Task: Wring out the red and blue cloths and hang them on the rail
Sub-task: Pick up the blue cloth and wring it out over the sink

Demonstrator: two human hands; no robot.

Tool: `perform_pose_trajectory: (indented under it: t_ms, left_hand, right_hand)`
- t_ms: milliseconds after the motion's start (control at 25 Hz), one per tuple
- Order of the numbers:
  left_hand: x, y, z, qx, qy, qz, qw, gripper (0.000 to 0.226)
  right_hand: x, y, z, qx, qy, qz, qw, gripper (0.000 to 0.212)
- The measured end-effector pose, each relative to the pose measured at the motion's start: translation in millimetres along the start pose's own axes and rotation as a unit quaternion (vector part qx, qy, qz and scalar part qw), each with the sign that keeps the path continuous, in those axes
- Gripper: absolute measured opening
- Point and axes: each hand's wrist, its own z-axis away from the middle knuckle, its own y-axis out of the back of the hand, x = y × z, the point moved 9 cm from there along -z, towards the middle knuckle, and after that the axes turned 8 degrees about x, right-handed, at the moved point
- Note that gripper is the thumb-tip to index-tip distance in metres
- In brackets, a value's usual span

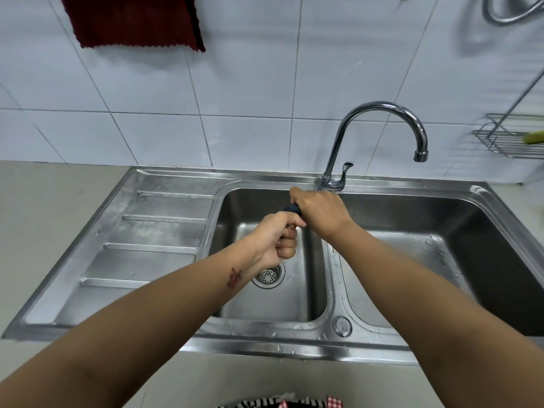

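At the bottom edge a bit of striped and red-checked fabric point(282, 403) shows, belonging to the person's clothing. Above it lies the smooth beige countertop point(44, 219), and set into it the brushed stainless-steel double sink point(265, 346) with a ribbed draining board point(141, 254) on its left side. Two bare forearms reach over the left basin, where a round perforated metal strainer point(268, 276) sits in the bottom; small water drops lie on the divider and in the right basin. The left hand point(275, 240) is closed in a fist, and the right hand point(316, 212) is closed just beyond it, the two touching; both are clamped on the dark blue cloth point(293, 209), which is twisted into a tight roll so that only a short piece shows between them, above the left basin. Behind the hands stands the shiny chrome gooseneck tap point(379, 108) with a small lever. The wall is of glossy white tiles point(250, 69). High on the left hangs the dark red ribbed cloth point(132, 22) with a zigzag lower edge; the rail itself is out of view. At the right a wire rack point(506, 139) is fixed.
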Motion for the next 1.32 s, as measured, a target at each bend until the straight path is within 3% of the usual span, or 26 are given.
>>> perform_pose_trajectory:
  t_ms: [440,560,640,840,1040,1160,1320]
  left_hand:
    - [3,-7,2,-0.007,0.018,0.108,0.994,0.037]
    - [11,8,-7,0.031,-0.038,0.036,0.998,0.028]
    - [21,22,-14,0.048,-0.078,-0.034,0.995,0.015]
    - [41,47,-22,0.074,-0.103,-0.119,0.985,0.017]
    - [53,60,-24,0.096,-0.124,-0.16,0.975,0.032]
    - [63,62,-23,0.111,-0.186,-0.229,0.949,0.026]
    - [73,62,-21,0.111,-0.278,-0.337,0.893,0.015]
  right_hand:
    - [-4,15,-9,0.017,-0.004,-0.02,1.0,0.018]
    - [0,7,-11,-0.009,-0.024,-0.005,1.0,0.018]
    - [6,1,-11,-0.018,-0.052,-0.025,0.998,0.028]
    - [17,-6,-8,-0.006,-0.115,-0.196,0.974,0.049]
    - [24,-1,-4,0.03,-0.135,-0.258,0.956,0.029]
    - [29,-7,-4,0.011,-0.154,-0.239,0.959,0.017]
    - [40,-18,-2,-0.021,-0.218,-0.27,0.938,0.024]
